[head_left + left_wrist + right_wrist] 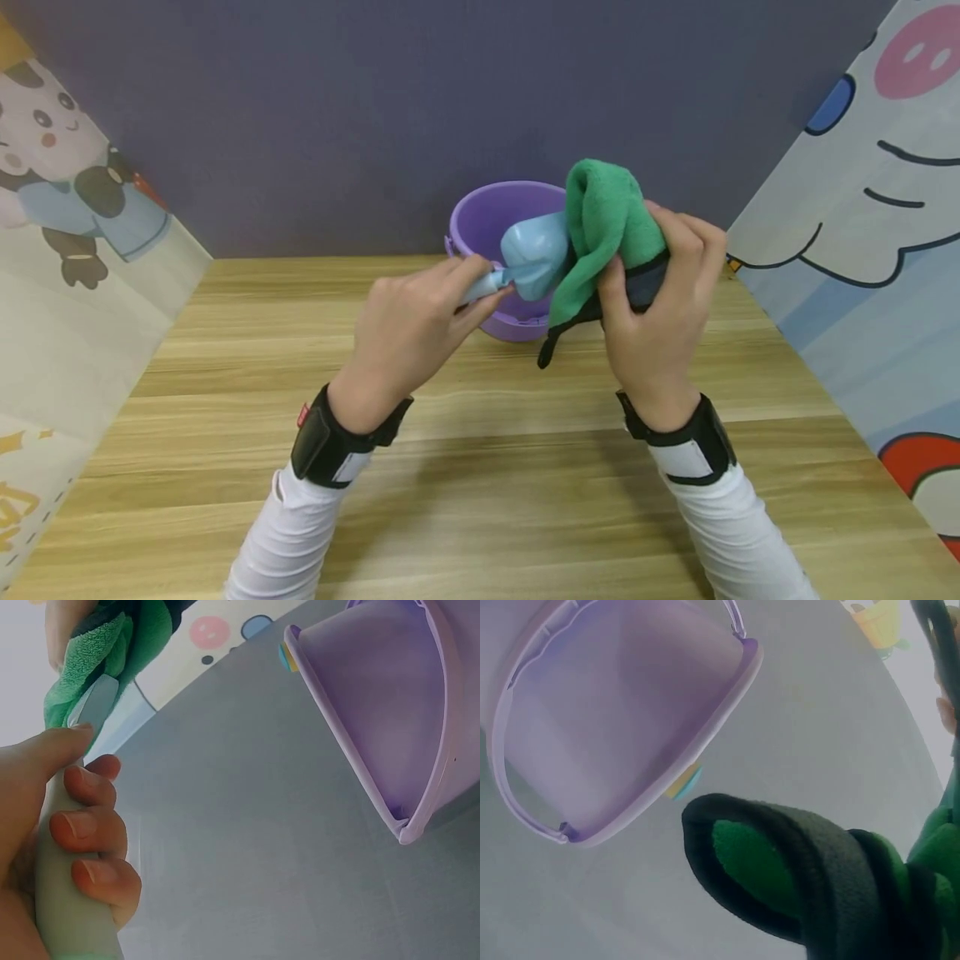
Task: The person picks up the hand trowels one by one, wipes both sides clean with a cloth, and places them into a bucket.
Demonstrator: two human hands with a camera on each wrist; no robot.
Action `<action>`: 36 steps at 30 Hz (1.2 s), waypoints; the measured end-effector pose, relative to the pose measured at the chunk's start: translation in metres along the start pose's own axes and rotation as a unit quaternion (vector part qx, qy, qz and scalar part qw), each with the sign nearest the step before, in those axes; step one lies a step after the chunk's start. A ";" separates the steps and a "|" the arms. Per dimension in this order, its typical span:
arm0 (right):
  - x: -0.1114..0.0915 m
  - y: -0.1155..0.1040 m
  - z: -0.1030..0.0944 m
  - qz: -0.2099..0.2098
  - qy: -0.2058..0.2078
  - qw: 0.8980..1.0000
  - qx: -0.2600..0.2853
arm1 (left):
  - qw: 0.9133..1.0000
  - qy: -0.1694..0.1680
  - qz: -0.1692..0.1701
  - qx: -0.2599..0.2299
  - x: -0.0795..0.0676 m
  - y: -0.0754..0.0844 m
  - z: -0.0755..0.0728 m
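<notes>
Above a purple bucket [513,332], my left hand [416,325] grips the handle of a light blue toy shovel [528,242]. In the left wrist view, the fingers wrap around its pale handle [67,900]. My right hand [663,312] holds a folded green cloth [611,204] with a dark backing and a dark loop hanging down. The cloth overlaps the right side of the shovel's scoop in the head view. In the right wrist view, the cloth's dark edge [825,855] is folded over, with green showing inside the fold.
The bucket stands on a wood-grain table [480,492] near a dark grey panel [360,125] at the back. Side panels with cartoon animals [847,158] rise at left and right. The bucket's handle [502,787] hangs over its side.
</notes>
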State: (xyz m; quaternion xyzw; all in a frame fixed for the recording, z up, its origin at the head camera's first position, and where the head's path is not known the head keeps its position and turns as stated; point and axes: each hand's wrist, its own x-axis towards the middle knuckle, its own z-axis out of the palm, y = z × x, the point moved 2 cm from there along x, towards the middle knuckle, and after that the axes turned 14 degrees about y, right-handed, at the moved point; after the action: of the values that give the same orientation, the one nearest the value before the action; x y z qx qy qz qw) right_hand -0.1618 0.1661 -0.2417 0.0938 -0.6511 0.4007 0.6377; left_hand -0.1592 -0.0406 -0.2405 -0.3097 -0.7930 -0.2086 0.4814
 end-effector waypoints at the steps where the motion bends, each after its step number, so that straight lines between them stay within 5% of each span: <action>1: 0.001 0.001 0.000 0.001 0.001 1.000 -0.001 | 1.000 0.000 -0.001 0.000 0.000 0.000 0.000; 9: 0.008 0.011 -0.005 0.018 0.003 1.000 -0.010 | 1.000 0.000 -0.022 0.009 0.001 -0.002 -0.001; 15: 0.006 -0.004 -0.007 -0.002 0.027 1.000 0.010 | 0.999 0.008 -0.038 0.024 0.003 -0.005 -0.003; 27: -0.034 -0.038 0.000 -0.065 -0.111 0.990 0.066 | 0.998 0.010 -0.053 0.045 0.001 -0.007 -0.007; 36: -0.038 -0.034 0.004 -0.073 -0.125 0.988 0.050 | 0.999 -0.009 -0.020 0.049 0.000 -0.006 -0.007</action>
State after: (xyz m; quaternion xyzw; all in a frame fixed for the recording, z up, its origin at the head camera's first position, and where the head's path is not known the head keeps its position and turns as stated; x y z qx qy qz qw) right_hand -0.1368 0.1263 -0.2619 0.2220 -0.6965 0.3701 0.5732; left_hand -0.1586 -0.0493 -0.2376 -0.2720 -0.8128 -0.1760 0.4842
